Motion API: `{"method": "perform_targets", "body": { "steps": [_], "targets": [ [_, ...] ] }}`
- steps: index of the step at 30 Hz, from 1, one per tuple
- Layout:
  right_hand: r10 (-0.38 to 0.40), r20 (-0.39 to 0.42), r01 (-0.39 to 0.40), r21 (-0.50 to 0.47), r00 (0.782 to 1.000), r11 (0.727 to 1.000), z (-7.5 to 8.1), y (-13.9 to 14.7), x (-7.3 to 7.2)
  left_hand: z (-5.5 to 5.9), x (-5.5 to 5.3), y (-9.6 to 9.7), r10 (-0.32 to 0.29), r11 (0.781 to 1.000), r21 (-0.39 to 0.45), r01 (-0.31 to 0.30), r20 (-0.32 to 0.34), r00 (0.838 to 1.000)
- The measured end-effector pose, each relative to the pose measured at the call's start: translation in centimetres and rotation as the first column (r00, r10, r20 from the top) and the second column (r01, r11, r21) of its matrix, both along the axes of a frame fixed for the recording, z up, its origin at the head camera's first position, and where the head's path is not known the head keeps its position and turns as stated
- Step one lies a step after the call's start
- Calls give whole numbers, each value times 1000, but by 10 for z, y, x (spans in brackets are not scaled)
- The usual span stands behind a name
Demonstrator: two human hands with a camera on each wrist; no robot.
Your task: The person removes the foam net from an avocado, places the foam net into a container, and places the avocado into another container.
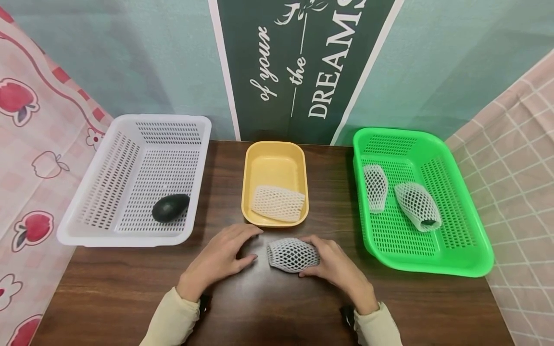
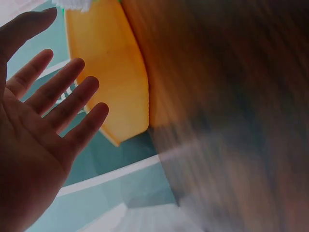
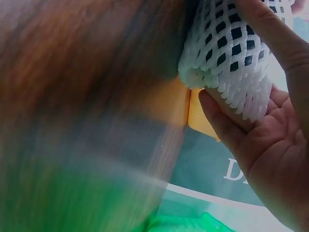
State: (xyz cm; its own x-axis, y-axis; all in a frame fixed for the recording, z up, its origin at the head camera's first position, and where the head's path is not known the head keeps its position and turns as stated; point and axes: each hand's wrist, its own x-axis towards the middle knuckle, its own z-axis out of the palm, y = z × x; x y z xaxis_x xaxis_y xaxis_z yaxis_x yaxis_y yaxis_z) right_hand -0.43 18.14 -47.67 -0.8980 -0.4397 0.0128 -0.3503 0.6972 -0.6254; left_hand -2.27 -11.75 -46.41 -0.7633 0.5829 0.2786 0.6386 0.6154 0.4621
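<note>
My right hand grips one end of a dark object in a white foam net sleeve, just above or on the brown table. In the right wrist view, thumb and fingers wrap round the net sleeve, and dark patches show through its mesh. To the left of it my left hand hovers with its fingers spread and relaxed, holding nothing. The left wrist view shows the open palm of that left hand beside the yellow tray.
Behind the hands, the yellow tray contains a flattened foam net. At left, a white basket holds a dark avocado-like object. The green basket at right has two net-sleeved pieces, one near its middle.
</note>
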Motion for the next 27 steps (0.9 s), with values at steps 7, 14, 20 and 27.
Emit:
{"method": "perform_targets", "body": {
  "steps": [7,14,20,27],
  "targets": [
    [16,-3,-16,11,1000,1000,0,1,-2,-8,-3,18,-72,997,-12,73,104,992],
    [35,37,-36,23,999,999,0,1,-3,-13,-2,27,-104,993,-29,110,156,982],
    [45,46,-47,39,998,998,0,1,-5,-11,-2,28,-98,994,-22,102,157,983],
    [32,50,-35,49,998,998,1,0,-4,-7,-2,27,-102,995,15,101,123,987]
  ]
}}
